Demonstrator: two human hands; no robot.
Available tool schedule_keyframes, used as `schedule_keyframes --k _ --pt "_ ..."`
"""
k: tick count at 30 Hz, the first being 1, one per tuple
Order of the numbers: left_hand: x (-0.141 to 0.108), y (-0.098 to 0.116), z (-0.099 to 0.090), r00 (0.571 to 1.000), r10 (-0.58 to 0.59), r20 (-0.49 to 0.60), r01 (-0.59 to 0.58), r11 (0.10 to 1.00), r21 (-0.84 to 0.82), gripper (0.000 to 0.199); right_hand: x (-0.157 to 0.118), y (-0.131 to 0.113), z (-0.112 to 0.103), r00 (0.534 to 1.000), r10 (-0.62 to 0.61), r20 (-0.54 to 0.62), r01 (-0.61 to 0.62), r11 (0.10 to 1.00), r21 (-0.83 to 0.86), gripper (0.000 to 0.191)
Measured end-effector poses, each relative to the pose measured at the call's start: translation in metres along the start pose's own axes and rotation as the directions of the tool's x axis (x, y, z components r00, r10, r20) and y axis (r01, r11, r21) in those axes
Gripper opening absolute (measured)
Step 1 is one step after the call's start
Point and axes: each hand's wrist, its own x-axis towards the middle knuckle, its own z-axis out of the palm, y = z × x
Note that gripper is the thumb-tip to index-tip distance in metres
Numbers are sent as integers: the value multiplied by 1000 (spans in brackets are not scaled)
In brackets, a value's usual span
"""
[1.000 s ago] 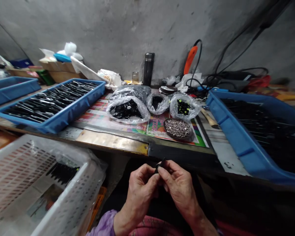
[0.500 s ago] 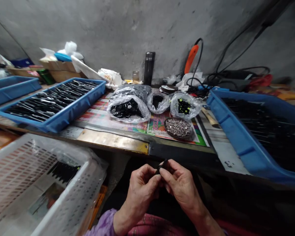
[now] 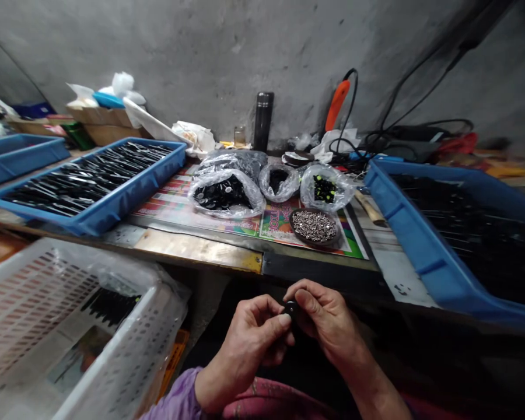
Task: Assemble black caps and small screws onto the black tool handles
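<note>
Between my two hands is a small black piece [image 3: 291,309] with a rounded end, its exact kind too small to make out. My left hand [image 3: 258,329] is closed, its thumb and forefinger pinching the piece from the left. My right hand [image 3: 326,318] is closed round the other side, and its curled fingers hide part of what it grips. Both hands are above my lap, just in front of the table edge. Beyond them stands a round dish of small metal rivets or screws [image 3: 315,226].
Plastic bags hold black discs [image 3: 225,195], black parts [image 3: 279,179] and black-and-yellow parts [image 3: 324,189]. Blue trays stand left [image 3: 109,211] and right [image 3: 433,256], filled with long dark pieces. A white basket [image 3: 126,344] is at lower left. A dark flask [image 3: 263,121] stands by the wall.
The black piece has turned so a rounded end with a small spot shows between my fingers. My right thumb has lifted and shifted slightly right. The camera view has moved a little.
</note>
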Motion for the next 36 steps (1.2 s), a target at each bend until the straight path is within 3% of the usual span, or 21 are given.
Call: schedule_keyframes --k 2,5,11,17,21,27,31,36 --pt "-2 -1 1 1000 -11 16 11 1000 -13 37 3 1 0 999 23 39 -26 997 74 44" --pt "-1 -3 2 1000 -10 -11 9 999 -50 38 6 3 2 999 32 33 -34 998 49 46" --pt "4 -9 0 998 11 -57 -15 997 -69 39 6 9 7 985 -128 -115 103 974 -203 38" --pt "4 -8 -2 995 23 -96 -30 997 -66 40 1 7 2 1000 8 -25 -10 996 -89 38" --pt "4 -7 -1 992 40 -121 -45 998 -45 41 -2 -1 2 998 54 42 -47 987 -156 28" --pt "5 -12 -1 985 62 -163 -63 998 -4 41 -1 1 10 999 33 -39 -42 961 -274 14" --pt "5 -11 -3 985 55 -164 -56 998 -3 39 -1 5 9 999 42 -12 -43 971 -234 20" --pt "0 -5 -3 998 -5 -67 4 1000 -1 38 0 6 0 999 32 15 -31 997 -75 38"
